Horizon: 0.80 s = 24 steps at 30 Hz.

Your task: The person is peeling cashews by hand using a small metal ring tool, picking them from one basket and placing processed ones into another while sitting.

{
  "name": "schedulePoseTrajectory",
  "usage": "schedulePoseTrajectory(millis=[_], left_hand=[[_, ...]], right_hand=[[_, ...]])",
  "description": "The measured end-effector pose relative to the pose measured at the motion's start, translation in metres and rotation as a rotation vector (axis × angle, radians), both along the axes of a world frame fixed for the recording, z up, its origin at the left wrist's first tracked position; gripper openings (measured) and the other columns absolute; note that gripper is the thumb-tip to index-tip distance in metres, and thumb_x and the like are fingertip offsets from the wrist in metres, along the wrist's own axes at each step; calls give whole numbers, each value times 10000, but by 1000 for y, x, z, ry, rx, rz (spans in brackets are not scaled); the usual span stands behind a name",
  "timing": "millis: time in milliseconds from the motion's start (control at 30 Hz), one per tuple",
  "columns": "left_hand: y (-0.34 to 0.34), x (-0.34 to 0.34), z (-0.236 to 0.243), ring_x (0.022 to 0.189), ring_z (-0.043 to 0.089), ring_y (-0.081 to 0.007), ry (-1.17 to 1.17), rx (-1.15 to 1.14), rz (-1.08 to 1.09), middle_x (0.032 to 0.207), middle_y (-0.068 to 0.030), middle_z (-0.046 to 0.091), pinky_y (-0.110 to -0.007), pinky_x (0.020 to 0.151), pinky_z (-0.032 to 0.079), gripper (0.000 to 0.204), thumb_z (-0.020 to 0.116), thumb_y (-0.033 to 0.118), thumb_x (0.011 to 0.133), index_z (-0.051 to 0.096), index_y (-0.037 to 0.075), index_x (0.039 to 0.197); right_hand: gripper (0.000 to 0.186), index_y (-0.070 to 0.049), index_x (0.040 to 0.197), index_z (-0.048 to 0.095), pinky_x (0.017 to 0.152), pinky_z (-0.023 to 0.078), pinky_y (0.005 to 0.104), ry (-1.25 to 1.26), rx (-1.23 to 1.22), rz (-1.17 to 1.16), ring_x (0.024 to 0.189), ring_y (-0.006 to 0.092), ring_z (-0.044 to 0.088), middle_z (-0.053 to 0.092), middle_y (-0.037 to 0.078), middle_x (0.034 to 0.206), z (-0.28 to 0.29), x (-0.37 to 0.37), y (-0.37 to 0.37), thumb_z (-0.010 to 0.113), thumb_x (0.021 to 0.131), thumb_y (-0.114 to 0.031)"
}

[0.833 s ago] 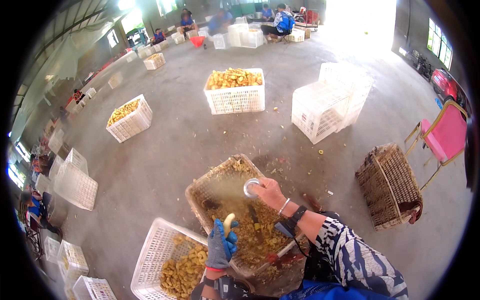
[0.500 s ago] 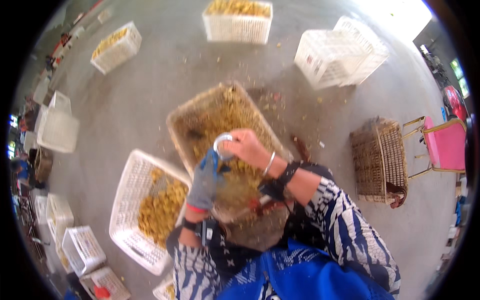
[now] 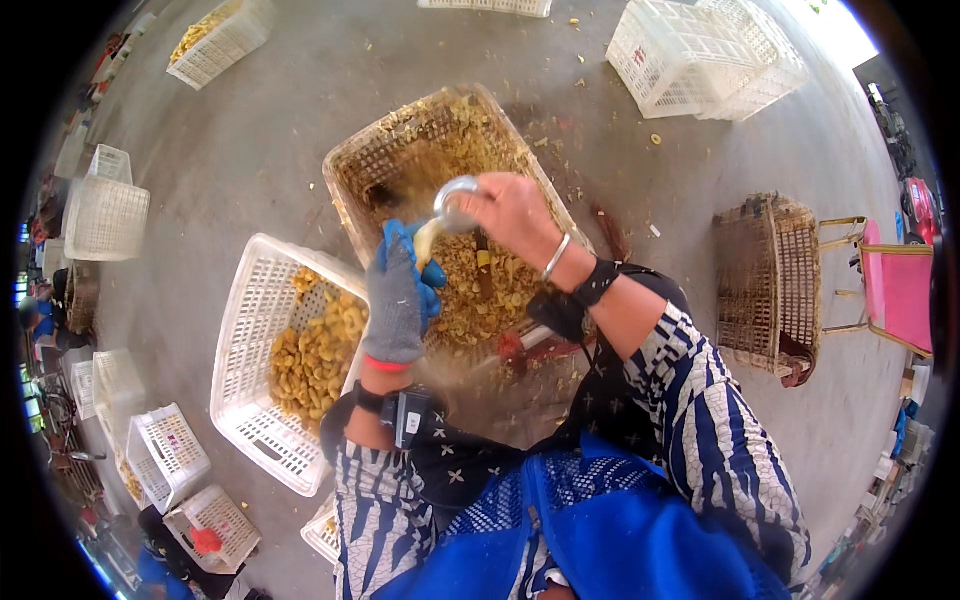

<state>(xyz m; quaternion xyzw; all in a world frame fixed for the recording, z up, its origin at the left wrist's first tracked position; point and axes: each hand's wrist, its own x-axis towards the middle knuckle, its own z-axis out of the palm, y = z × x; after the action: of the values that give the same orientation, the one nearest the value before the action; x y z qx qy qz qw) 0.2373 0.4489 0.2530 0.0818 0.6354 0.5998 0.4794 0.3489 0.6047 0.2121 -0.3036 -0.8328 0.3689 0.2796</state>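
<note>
My left hand (image 3: 400, 295), in a grey and blue glove, grips a pale yellow curved piece (image 3: 427, 240). My bare right hand (image 3: 510, 215) is closed on a round metal ring-shaped tool (image 3: 450, 197), held at the upper end of that piece. Both hands are over a soiled crate (image 3: 358, 152) holding shavings and scraps (image 3: 470, 295), with a dark, yellow-marked object lying among them. At my lower left a white crate (image 3: 240, 340) holds many yellow curved pieces (image 3: 315, 370).
A stained crate (image 3: 750, 290) stands right beside a pink chair (image 3: 895, 295). White crates (image 3: 670, 55) stand ahead, a filled one (image 3: 215, 60) at far left, others (image 3: 105, 220) along the left. A person in blue (image 3: 40, 320) is at the left edge.
The view has tilted down, so crates appear higher up. My right hand has moved left, bringing the ring to the piece in my left hand.
</note>
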Motion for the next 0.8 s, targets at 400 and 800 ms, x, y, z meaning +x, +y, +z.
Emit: schedulePoseTrajectory(millis=[400,800], left_hand=[[-6,-14,-15,409,362,-50,-381,118,-5,617,20,495,-202,358,309,494,451,537,1014,620,92,1148],[2,5,-14,422,319,-35,-217,-63,-12,621,54,441,-193,384,247,375,514,486,1007,580,117,985]], right_hand=[[219,-64,930,759,627,519,325,20,-230,-52,683,180,657,717,114,804,-2,8,15,723,855,-266],[204,-7,826,708,540,445,273,149,-601,68,625,68,548,641,34,709,5,-2,-8,717,848,-210]])
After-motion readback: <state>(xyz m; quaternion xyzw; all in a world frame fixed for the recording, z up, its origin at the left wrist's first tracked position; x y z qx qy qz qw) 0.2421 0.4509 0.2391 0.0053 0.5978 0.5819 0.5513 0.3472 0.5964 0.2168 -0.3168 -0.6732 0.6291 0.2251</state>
